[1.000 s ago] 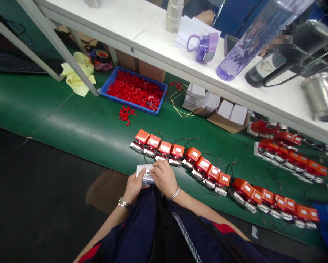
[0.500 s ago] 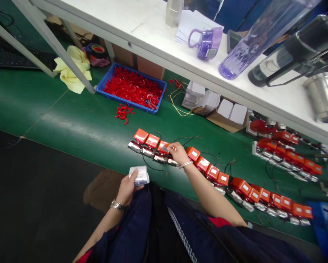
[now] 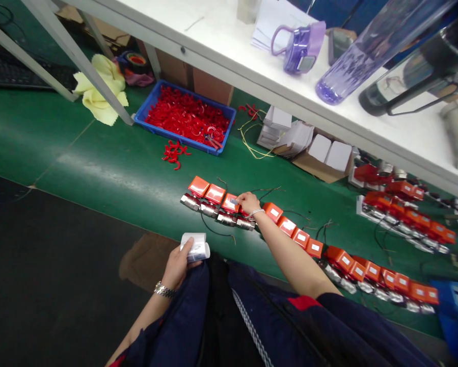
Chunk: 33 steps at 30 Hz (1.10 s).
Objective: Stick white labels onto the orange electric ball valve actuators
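Observation:
My left hand is wrapped round a roll of white labels in front of the table's near edge. My right hand reaches over a row of orange boxes with metal valves. Its bent fingertips are at the right side of the third orange box, which bears a small greyish label. Whether the fingers pinch anything is too small to tell. Two orange boxes without visible labels stand to the left. Right of my hand, several orange boxes carry white labels.
A blue tray of red clips stands at the back, with loose red clips before it. White cards fill a cardboard box. Bottles and a purple-lidded cup stand on the white shelf. Black wires stick out around the valves.
The view has shifted slightly. The greyish label on the third orange box now shows more fully beside my right fingertips. My left hand still holds the label roll.

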Each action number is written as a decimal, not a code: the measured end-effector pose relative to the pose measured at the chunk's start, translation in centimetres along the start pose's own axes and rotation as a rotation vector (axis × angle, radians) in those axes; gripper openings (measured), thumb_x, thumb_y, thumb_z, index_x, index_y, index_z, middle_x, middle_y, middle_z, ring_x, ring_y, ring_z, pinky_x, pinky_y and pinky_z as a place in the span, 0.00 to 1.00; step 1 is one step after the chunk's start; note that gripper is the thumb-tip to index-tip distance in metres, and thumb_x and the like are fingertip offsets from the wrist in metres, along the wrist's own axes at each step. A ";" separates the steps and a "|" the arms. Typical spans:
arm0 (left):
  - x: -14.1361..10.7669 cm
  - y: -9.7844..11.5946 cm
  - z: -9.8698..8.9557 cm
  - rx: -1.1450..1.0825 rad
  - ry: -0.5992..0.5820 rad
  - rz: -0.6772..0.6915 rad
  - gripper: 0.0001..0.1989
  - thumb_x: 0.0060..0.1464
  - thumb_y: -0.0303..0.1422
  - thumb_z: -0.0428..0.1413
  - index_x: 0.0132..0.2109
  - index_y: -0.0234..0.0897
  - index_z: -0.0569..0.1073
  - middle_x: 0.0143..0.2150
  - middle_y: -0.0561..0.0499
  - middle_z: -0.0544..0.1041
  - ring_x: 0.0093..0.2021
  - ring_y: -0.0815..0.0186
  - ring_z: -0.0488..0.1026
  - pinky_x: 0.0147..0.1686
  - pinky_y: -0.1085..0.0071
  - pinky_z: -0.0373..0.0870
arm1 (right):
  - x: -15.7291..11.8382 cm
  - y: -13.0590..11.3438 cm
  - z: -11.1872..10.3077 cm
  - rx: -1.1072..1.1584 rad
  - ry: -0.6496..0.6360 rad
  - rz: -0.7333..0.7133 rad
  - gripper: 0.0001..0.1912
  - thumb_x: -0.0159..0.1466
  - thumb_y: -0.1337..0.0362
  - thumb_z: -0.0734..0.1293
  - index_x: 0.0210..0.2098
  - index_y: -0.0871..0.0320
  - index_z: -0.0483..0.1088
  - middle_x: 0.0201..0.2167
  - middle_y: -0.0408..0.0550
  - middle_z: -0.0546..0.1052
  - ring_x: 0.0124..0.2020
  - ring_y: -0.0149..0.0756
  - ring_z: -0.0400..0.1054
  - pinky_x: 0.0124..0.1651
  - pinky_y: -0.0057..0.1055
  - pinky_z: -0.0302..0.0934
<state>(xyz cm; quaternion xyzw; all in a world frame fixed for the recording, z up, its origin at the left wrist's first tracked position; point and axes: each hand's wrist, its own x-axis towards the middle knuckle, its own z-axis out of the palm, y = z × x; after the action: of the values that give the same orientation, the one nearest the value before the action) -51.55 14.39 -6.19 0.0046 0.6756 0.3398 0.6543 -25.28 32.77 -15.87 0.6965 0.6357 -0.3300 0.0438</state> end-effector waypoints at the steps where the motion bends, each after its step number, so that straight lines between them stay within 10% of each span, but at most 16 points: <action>1: 0.0 0.0 0.0 -0.003 -0.004 -0.001 0.10 0.63 0.34 0.58 0.37 0.30 0.75 0.30 0.49 0.77 0.27 0.68 0.75 0.23 0.74 0.78 | -0.1 0.1 0.0 -0.008 0.002 0.017 0.14 0.71 0.56 0.67 0.49 0.59 0.73 0.51 0.51 0.75 0.50 0.41 0.72 0.54 0.45 0.69; 33: 0.3 0.1 0.3 0.001 -0.012 0.000 0.10 0.64 0.34 0.57 0.39 0.29 0.77 0.32 0.48 0.77 0.29 0.69 0.75 0.24 0.76 0.78 | -0.7 -1.0 0.0 -0.050 0.044 0.035 0.13 0.70 0.56 0.67 0.47 0.58 0.73 0.51 0.51 0.75 0.55 0.43 0.68 0.59 0.49 0.64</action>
<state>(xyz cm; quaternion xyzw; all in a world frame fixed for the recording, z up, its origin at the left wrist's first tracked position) -51.35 14.81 -6.41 0.0068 0.6718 0.3396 0.6583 -26.16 32.40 -15.12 0.7132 0.6323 -0.2978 0.0532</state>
